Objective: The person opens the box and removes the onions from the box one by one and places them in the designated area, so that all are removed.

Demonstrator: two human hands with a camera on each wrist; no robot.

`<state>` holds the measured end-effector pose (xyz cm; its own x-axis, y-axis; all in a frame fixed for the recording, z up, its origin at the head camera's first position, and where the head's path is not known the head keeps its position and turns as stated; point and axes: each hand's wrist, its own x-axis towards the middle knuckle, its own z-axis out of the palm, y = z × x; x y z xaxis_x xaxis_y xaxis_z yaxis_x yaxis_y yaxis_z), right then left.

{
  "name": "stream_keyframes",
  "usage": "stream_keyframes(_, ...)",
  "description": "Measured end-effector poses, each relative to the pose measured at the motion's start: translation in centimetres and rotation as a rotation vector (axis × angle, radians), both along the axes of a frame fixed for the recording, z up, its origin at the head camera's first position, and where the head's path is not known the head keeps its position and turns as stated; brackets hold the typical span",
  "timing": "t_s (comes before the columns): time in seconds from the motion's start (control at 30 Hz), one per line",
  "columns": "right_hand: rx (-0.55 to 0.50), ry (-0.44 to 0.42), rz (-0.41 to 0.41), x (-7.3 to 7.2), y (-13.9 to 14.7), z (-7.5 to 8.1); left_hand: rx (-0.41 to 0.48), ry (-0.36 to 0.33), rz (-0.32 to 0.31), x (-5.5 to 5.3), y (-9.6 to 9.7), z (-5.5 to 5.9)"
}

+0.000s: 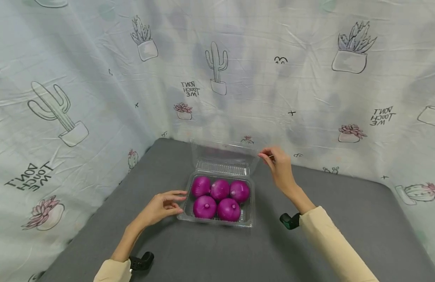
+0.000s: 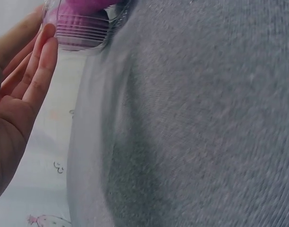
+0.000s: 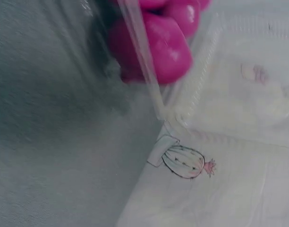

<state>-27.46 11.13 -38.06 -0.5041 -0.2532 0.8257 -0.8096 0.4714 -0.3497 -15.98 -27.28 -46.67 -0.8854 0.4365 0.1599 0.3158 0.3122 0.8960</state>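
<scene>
Several glossy purple onions [image 1: 219, 190] sit in two rows in a clear plastic clamshell container [image 1: 217, 222] on the grey table. The hinged lid [image 1: 224, 150] is raised at the far side. My left hand [image 1: 160, 207] is at the container's left side, fingers fairly straight and spread, the thumb by the near left corner. In the left wrist view its fingertips [image 2: 49, 35] touch the ribbed plastic wall. My right hand [image 1: 280, 166] pinches the right corner of the lid between thumb and fingers. The right wrist view shows onions [image 3: 156, 49] behind the clear rim.
A grey cloth-covered table [image 1: 316, 239] surrounds the container. A white curtain [image 1: 252, 90] printed with cacti hangs along the back and left sides, close behind the lid. Black wrist straps [image 1: 289, 221] sit at both sleeves.
</scene>
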Motion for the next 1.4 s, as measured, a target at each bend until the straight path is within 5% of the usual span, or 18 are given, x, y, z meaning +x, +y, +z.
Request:
stream_keyframes(0.2,-0.026,-0.054,-0.016,-3.7,-0.7,0.1,0.026,-0.024,0.001,0.6,-1.0,0.1)
stream_keyframes(0.4,-0.049,-0.03,-0.048,-6.8,-0.9,-2.3,0.08,-0.042,-0.047,2.3,-2.0,-0.2)
stream_keyframes(0.63,0.014,-0.118,-0.007,-8.6,-1.8,-6.8,0.123,-0.077,-0.067,4.9,-3.4,0.0)
stream_keyframes(0.83,0.132,-0.193,0.022,-9.4,-2.1,-9.0,0.152,-0.086,-0.074,5.5,-3.4,-0.1)
stream_keyframes(1.0,0.275,-0.334,0.002,-10.0,-2.2,-10.1,0.149,-0.103,-0.063,5.8,-3.0,0.0)
stream_keyframes(1.4,0.253,-0.818,0.065,-11.0,-2.0,-9.8,0.149,-0.077,-0.049,4.4,-2.7,-0.1)
